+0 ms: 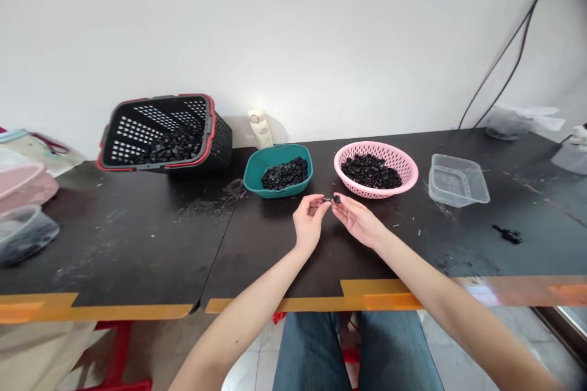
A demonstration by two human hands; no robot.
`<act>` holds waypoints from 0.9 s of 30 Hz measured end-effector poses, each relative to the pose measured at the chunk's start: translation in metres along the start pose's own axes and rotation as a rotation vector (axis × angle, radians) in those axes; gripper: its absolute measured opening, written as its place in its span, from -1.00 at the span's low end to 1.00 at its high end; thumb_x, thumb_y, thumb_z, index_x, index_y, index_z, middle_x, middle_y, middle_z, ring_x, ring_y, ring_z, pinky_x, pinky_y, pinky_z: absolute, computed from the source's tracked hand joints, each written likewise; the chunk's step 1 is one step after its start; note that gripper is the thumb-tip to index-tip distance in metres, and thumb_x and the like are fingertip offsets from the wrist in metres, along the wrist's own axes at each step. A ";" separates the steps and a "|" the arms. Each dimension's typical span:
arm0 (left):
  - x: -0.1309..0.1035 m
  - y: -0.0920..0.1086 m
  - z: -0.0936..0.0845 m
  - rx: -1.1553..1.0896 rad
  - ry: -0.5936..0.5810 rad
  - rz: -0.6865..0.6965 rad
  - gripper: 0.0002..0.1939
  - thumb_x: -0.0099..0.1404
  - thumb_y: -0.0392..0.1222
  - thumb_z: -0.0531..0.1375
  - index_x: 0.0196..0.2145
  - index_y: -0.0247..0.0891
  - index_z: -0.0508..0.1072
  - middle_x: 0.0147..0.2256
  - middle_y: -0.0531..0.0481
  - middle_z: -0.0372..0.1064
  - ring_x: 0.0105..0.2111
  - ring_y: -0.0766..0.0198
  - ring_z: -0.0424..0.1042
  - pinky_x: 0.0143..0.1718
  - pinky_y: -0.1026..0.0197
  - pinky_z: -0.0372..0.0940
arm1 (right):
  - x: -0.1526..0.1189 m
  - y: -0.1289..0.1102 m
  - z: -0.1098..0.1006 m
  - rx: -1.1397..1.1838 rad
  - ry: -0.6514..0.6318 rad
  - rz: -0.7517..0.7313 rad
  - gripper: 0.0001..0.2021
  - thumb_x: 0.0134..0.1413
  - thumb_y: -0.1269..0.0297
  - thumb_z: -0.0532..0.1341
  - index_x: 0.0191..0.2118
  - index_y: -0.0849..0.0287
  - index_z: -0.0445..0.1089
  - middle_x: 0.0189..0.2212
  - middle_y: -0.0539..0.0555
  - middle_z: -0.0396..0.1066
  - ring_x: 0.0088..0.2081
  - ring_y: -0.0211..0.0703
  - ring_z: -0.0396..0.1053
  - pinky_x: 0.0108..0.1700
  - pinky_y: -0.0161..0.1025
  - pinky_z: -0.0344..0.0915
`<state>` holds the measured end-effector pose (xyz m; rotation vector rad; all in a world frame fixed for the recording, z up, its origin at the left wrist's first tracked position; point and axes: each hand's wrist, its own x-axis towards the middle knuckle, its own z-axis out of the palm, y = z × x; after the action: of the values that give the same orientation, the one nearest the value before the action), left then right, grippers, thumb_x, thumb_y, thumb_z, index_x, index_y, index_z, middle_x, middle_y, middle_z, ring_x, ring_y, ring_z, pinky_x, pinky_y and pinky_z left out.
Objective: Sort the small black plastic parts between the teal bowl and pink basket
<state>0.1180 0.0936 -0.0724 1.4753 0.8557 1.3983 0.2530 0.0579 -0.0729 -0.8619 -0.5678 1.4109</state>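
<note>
My left hand (309,220) and my right hand (355,219) meet above the table, between the teal basin and the pink basket. Between the right thumb and fingers is a small round black part (337,198). The left fingers pinch a small, thin piece (326,200), too small to name, its end close to the black part. Just behind the hands, the teal basin (257,183) holds many small black ring-like parts (285,173). To its right, the pink perforated basket (410,170) contains a heap of small black parts (372,171).
A dark basket with red trim (222,140) leans at the back left, black parts inside. Near it stands a white bottle (261,129). On the right are a clear plastic container (458,182) and a black clump (508,234). Orange tape (316,304) lines the table's front edge.
</note>
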 end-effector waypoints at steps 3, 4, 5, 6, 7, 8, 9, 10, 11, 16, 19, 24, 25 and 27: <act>-0.002 0.003 0.000 0.014 -0.017 0.023 -0.77 0.12 -0.12 0.28 -0.24 -0.22 0.44 -0.30 0.00 0.42 -0.31 0.31 0.42 -0.19 0.24 0.34 | -0.001 0.000 0.001 0.006 0.000 0.008 -0.81 -0.05 0.22 0.32 -0.24 0.09 0.49 -0.22 0.02 0.51 -0.11 -0.21 0.43 0.08 -0.21 0.31; -0.003 0.005 0.000 0.025 -0.023 0.032 -0.77 0.12 -0.12 0.29 -0.25 -0.22 0.45 -0.31 0.00 0.42 -0.32 0.31 0.42 -0.21 0.25 0.34 | -0.001 0.000 0.001 0.013 -0.008 0.012 -0.80 -0.05 0.22 0.32 -0.24 0.09 0.50 -0.22 0.02 0.51 -0.11 -0.21 0.43 0.08 -0.21 0.31; -0.003 0.006 0.000 0.038 -0.026 0.044 -0.77 0.12 -0.12 0.29 -0.25 -0.21 0.45 -0.31 0.00 0.42 -0.32 0.31 0.42 -0.22 0.25 0.34 | -0.001 0.000 0.001 0.017 -0.017 0.016 -0.80 -0.05 0.23 0.33 -0.24 0.09 0.50 -0.22 0.02 0.51 -0.11 -0.22 0.43 0.09 -0.21 0.30; -0.003 0.006 0.000 0.052 -0.028 0.056 -0.77 0.12 -0.13 0.29 -0.26 -0.21 0.45 -0.31 0.00 0.42 -0.32 0.31 0.42 -0.23 0.25 0.34 | -0.002 0.001 0.002 0.018 -0.023 0.016 -0.80 -0.05 0.23 0.33 -0.23 0.09 0.50 -0.22 0.01 0.51 -0.11 -0.22 0.43 0.09 -0.22 0.30; -0.004 0.007 0.000 0.065 -0.031 0.067 -0.78 0.12 -0.13 0.29 -0.26 -0.21 0.45 -0.31 0.00 0.41 -0.32 0.31 0.42 -0.24 0.26 0.35 | -0.002 0.001 0.002 0.014 -0.028 0.016 -0.80 -0.05 0.23 0.32 -0.23 0.09 0.50 -0.22 0.01 0.51 -0.12 -0.23 0.43 0.09 -0.22 0.29; -0.004 0.008 -0.001 0.080 -0.035 0.075 -0.79 0.13 -0.12 0.28 -0.26 -0.20 0.45 -0.31 0.00 0.41 -0.32 0.30 0.41 -0.25 0.26 0.35 | -0.003 0.001 0.002 0.007 -0.031 0.014 -0.80 -0.04 0.23 0.32 -0.23 0.09 0.50 -0.22 0.01 0.51 -0.12 -0.23 0.43 0.09 -0.22 0.29; -0.004 0.009 -0.001 0.095 -0.041 0.083 -0.80 0.13 -0.12 0.28 -0.27 -0.20 0.46 -0.32 0.00 0.41 -0.32 0.30 0.41 -0.25 0.26 0.35 | -0.003 0.001 0.002 -0.003 -0.032 0.012 -0.80 -0.03 0.23 0.31 -0.22 0.09 0.50 -0.22 0.01 0.51 -0.12 -0.23 0.43 0.10 -0.21 0.29; -0.004 0.010 -0.001 0.111 -0.049 0.090 -0.82 0.14 -0.12 0.27 -0.28 -0.20 0.47 -0.33 0.00 0.40 -0.33 0.30 0.41 -0.26 0.26 0.35 | -0.003 0.001 0.002 -0.014 -0.033 0.009 -0.80 -0.03 0.23 0.31 -0.21 0.08 0.50 -0.21 0.02 0.51 -0.12 -0.22 0.43 0.10 -0.21 0.29; -0.004 0.011 -0.002 0.127 -0.058 0.096 -0.83 0.14 -0.11 0.27 -0.29 -0.19 0.47 -0.33 0.00 0.40 -0.33 0.30 0.41 -0.26 0.26 0.35 | -0.003 0.002 0.002 -0.024 -0.034 0.007 -0.79 -0.02 0.22 0.30 -0.21 0.08 0.49 -0.21 0.02 0.51 -0.12 -0.22 0.43 0.09 -0.20 0.29; -0.006 0.011 -0.002 0.184 -0.086 0.131 -0.83 0.17 -0.10 0.25 -0.27 -0.17 0.49 -0.31 0.00 0.40 -0.35 0.31 0.41 -0.30 0.27 0.35 | -0.003 0.002 0.001 -0.055 -0.040 0.000 -0.77 -0.03 0.21 0.31 -0.19 0.09 0.49 -0.21 0.03 0.51 -0.13 -0.20 0.44 0.07 -0.18 0.31; -0.006 0.010 -0.002 0.201 -0.078 0.146 -0.83 0.17 -0.11 0.25 -0.27 -0.16 0.49 -0.31 0.01 0.40 -0.35 0.32 0.41 -0.32 0.28 0.35 | -0.003 0.002 0.002 -0.063 -0.036 -0.009 -0.77 -0.03 0.21 0.31 -0.20 0.09 0.50 -0.22 0.03 0.51 -0.14 -0.20 0.44 0.07 -0.17 0.31; -0.006 0.010 -0.003 0.209 -0.085 0.159 -0.83 0.17 -0.10 0.24 -0.26 -0.15 0.51 -0.32 0.00 0.42 -0.33 0.29 0.41 -0.27 0.26 0.36 | -0.003 0.001 0.002 -0.055 -0.043 -0.006 -0.79 -0.03 0.24 0.32 -0.20 0.09 0.50 -0.24 0.01 0.51 -0.18 -0.25 0.44 0.06 -0.23 0.31; -0.006 0.010 -0.003 0.211 -0.087 0.162 -0.83 0.17 -0.10 0.24 -0.26 -0.15 0.51 -0.32 0.00 0.42 -0.33 0.29 0.41 -0.27 0.25 0.36 | -0.003 0.001 0.002 -0.051 -0.040 -0.005 -0.79 -0.04 0.24 0.32 -0.21 0.09 0.51 -0.24 0.01 0.51 -0.19 -0.26 0.44 0.05 -0.24 0.31; -0.006 0.009 -0.003 0.212 -0.091 0.166 -0.83 0.17 -0.10 0.24 -0.26 -0.14 0.51 -0.32 0.00 0.42 -0.31 0.27 0.41 -0.26 0.24 0.36 | -0.003 0.001 0.003 -0.048 -0.032 -0.009 -0.79 -0.05 0.24 0.33 -0.22 0.10 0.51 -0.25 0.01 0.51 -0.20 -0.26 0.44 0.05 -0.24 0.31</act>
<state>0.1134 0.0850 -0.0662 1.7929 0.8611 1.3807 0.2497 0.0552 -0.0718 -0.8752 -0.6317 1.4104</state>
